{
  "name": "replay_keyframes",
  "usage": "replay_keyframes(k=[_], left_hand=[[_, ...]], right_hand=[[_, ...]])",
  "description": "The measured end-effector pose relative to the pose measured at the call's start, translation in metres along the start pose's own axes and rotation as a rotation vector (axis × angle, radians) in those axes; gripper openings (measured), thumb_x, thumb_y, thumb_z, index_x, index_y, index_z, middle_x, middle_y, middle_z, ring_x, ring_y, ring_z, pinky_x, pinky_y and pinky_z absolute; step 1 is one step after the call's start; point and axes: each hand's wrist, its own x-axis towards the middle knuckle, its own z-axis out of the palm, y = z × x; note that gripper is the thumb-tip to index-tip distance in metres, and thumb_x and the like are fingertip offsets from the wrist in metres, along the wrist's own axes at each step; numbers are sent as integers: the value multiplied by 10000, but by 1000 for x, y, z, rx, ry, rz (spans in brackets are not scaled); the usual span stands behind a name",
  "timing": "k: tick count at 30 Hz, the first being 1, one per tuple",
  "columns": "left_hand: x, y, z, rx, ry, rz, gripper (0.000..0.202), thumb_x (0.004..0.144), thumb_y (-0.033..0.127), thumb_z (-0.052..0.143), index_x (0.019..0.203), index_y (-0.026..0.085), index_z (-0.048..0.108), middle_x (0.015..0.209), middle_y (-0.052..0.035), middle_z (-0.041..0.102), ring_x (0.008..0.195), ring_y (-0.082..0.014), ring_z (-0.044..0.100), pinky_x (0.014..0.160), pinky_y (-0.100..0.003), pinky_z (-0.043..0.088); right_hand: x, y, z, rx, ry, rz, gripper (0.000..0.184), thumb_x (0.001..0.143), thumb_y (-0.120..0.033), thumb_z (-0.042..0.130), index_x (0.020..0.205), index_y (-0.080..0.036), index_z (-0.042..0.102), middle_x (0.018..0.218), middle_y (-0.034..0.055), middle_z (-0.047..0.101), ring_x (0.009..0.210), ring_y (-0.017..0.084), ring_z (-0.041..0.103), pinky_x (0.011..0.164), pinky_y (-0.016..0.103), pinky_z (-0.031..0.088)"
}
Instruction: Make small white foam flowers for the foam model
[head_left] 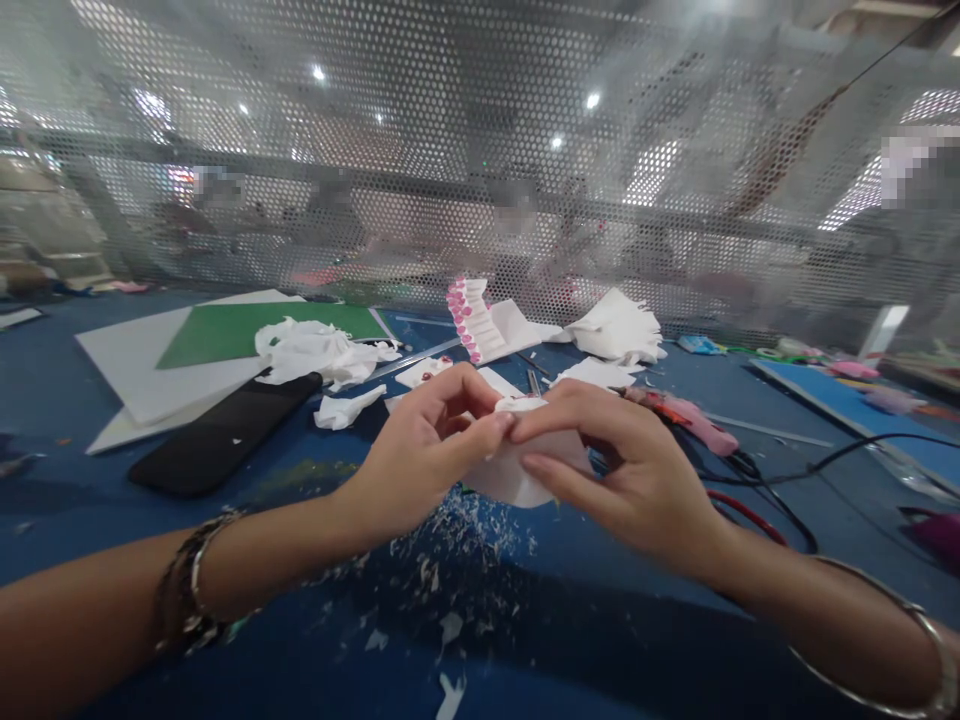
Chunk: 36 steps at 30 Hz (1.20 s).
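Both hands meet over the middle of the blue table. My left hand and my right hand each pinch the same small piece of white paper, fingertips touching at its top edge. The paper hangs folded or curled between the palms, partly hidden by my fingers. Bracelets sit on both wrists. Below the hands lie several tiny white paper scraps.
A black flat case lies left, beside crumpled white paper and green and white sheets. Behind the hands are a white fringed strip with pink tips and more fringed paper. Black and red cables run right. A perforated screen closes the back.
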Motion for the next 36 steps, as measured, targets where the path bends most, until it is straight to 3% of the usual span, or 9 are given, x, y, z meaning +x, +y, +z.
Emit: replay_keyframes(k=[10, 17, 22, 27, 36], left_hand=[[-4, -2, 3, -93, -31, -59, 117, 727, 235, 520, 667, 174, 442, 605, 50, 430, 534, -62, 378, 482, -176, 321], [0, -3, 1, -82, -26, -95, 96, 712, 217, 505, 665, 173, 434, 609, 48, 417, 534, -64, 385, 484, -184, 338], [-1, -2, 0, -27, -50, -62, 83, 706, 203, 495, 656, 177, 434, 609, 42, 422, 535, -72, 390, 488, -199, 340], [-1, -3, 0, 39, -62, -36, 82, 696, 213, 494, 651, 179, 434, 616, 31, 428, 570, -87, 405, 508, -210, 347], [0, -1, 1, 20, -101, -44, 101, 713, 236, 493, 657, 185, 425, 579, 40, 401, 526, -82, 371, 464, -204, 317]], right_hand=[[-3, -1, 5, -26, 126, 53, 59, 700, -175, 613, 755, -195, 627, 739, -8, 678, 669, 108, 622, 617, 213, 499], [0, -3, -4, -92, 13, 71, 180, 701, -157, 606, 871, -206, 637, 834, 8, 682, 780, 136, 627, 694, 255, 507], [2, -1, -3, -4, -11, 117, 126, 705, -197, 604, 828, -185, 626, 797, -2, 674, 715, 100, 615, 587, 189, 488], [1, 0, 0, 59, 4, 134, 72, 720, -191, 585, 779, -195, 626, 756, -15, 669, 699, 90, 614, 617, 190, 485], [1, -3, -8, -83, -47, 62, 116, 735, -191, 573, 828, -195, 642, 776, -16, 687, 682, 87, 624, 563, 161, 477]])
